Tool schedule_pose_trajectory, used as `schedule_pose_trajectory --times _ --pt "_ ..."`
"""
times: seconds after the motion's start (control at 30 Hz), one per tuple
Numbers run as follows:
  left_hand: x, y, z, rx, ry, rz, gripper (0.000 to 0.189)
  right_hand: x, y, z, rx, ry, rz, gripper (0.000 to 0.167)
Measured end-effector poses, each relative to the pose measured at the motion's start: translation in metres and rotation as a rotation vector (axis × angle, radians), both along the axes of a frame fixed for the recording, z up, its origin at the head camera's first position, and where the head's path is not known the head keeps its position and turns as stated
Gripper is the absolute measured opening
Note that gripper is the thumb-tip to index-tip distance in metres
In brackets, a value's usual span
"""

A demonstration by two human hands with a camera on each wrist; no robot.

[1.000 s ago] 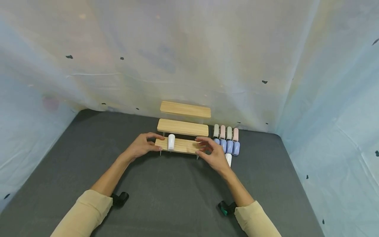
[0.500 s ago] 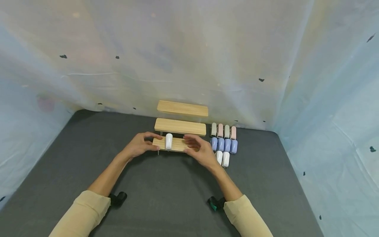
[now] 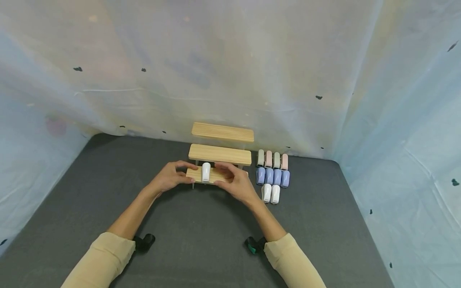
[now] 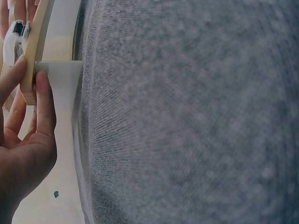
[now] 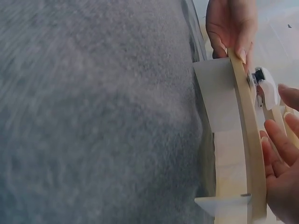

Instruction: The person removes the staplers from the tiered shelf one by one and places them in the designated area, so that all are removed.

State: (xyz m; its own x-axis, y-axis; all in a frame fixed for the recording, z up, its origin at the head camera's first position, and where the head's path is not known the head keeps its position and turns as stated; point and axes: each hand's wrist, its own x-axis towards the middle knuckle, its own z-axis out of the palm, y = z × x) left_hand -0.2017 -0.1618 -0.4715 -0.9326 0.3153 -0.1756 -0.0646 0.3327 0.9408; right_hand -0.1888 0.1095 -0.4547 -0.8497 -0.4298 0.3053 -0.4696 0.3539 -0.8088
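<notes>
A white mini stapler (image 3: pixel 205 173) stands on the lowest board (image 3: pixel 214 176) of a three-step wooden shelf. My left hand (image 3: pixel 171 177) pinches the left end of that board, its thumb on the upper side and a finger underneath, as the left wrist view shows. Just right of the stapler, my right hand (image 3: pixel 238 185) hovers over the board with thumb and fingers spread apart. In the right wrist view a fingertip comes close to the white stapler (image 5: pixel 268 88), and nothing is held in that hand.
Behind rise the middle board (image 3: pixel 219 154) and the top board (image 3: pixel 223 132). Rows of mini staplers stand right of the shelf: green and pink ones (image 3: pixel 268 159) at the back, blue ones (image 3: pixel 269 176), then two white ones (image 3: pixel 266 193). A pale curtain (image 3: pixel 230 80) closes off the back.
My right hand has moved left along the lowest board toward the white stapler, uncovering the white and blue staplers at the right. My left hand has stayed at the board's left end.
</notes>
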Motion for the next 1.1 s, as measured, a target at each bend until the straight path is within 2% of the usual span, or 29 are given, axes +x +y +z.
schedule_pose_trajectory --times 0.33,0.6,0.93,1.1 --pt "-0.001 -0.001 -0.001 0.016 0.004 -0.008 0.05 0.0 -0.01 0.002 0.071 0.003 -0.035 0.056" --pt "-0.001 -0.001 -0.001 0.031 0.004 -0.009 0.049 -0.002 -0.018 0.003 0.101 -0.013 -0.021 0.059" --pt "-0.001 -0.001 -0.001 0.025 0.013 -0.011 0.049 -0.005 -0.026 0.004 0.215 0.031 -0.055 0.066" --pt "-0.001 -0.001 0.0 0.022 0.019 -0.016 0.05 -0.006 -0.028 0.004 0.23 0.032 -0.063 0.065"
